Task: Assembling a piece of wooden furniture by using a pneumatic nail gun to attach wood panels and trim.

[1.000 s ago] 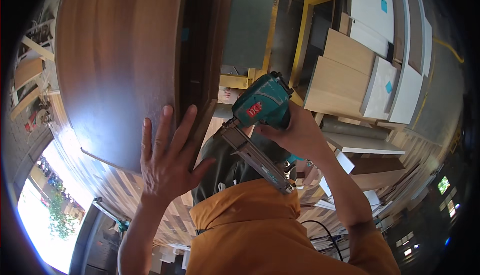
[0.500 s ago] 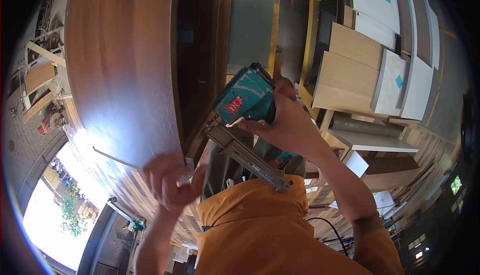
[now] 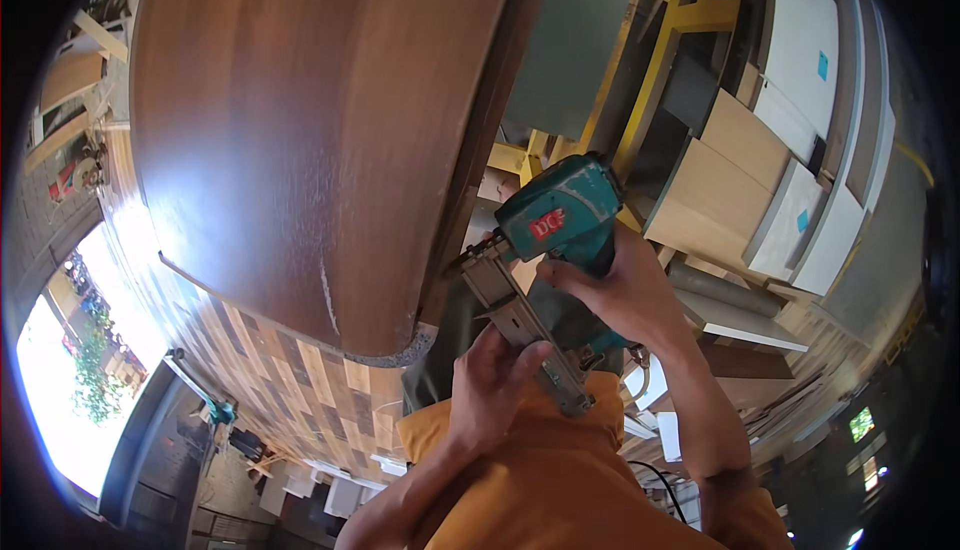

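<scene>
The teal nail gun (image 3: 558, 212), mid-frame, looks heavy and rigid, best held by its handle (image 3: 588, 253), where the right hand (image 3: 640, 285) grips; the left hand (image 3: 492, 390) clasps its magazine (image 3: 515, 322). A brown panel (image 3: 300, 150) fills the upper left.

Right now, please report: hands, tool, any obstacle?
Right hand gripping teal nail gun. Left hand at its magazine. Brown panel close on tool's left.

The pneumatic nailer (image 3: 562, 212) partly hides your left hand (image 3: 488, 395) and right hand (image 3: 640, 290); the top edge crops the wood-grain panel (image 3: 330, 100)
</scene>
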`<state>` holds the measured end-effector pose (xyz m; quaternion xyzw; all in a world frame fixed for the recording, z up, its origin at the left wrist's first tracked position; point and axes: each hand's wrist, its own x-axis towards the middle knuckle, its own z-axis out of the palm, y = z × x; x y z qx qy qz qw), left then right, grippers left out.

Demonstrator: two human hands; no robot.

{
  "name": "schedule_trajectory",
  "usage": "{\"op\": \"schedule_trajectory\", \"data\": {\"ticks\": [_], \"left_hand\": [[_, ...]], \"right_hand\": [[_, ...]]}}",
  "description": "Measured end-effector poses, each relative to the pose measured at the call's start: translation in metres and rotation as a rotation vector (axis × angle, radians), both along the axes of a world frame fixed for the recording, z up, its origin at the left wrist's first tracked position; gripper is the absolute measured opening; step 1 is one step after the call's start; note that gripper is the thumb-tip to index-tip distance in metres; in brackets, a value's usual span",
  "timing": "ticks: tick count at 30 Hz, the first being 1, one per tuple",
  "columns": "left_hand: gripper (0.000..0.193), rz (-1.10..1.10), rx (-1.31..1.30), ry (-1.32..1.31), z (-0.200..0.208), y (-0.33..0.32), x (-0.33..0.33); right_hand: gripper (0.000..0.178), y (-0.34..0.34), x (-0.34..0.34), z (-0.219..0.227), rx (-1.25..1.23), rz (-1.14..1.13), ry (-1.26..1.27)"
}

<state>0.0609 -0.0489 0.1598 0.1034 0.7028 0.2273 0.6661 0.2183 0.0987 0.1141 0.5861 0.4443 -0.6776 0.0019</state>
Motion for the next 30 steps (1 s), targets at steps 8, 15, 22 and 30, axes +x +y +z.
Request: {"op": "schedule_trajectory", "data": {"ticks": [8, 15, 22, 30], "left_hand": [[0.028, 0.074, 0.012, 0.024, 0.005, -0.002, -0.001], [0.026, 0.084, 0.034, 0.044, 0.005, -0.005, 0.001], [0.026, 0.066, 0.054, 0.074, 0.006, 0.001, 0.002], [0.025, 0.084, 0.060, 0.039, 0.004, -0.006, 0.001]], "right_hand": [[0.047, -0.002, -0.007, 0.004, -0.065, -0.021, -0.037], [0.049, -0.006, -0.009, 0.009, 0.009, -0.047, -0.049], [0.045, -0.010, -0.010, 0.008, 0.121, -0.065, -0.063], [0.043, -0.013, -0.011, 0.009, 0.203, -0.041, -0.049]]}}
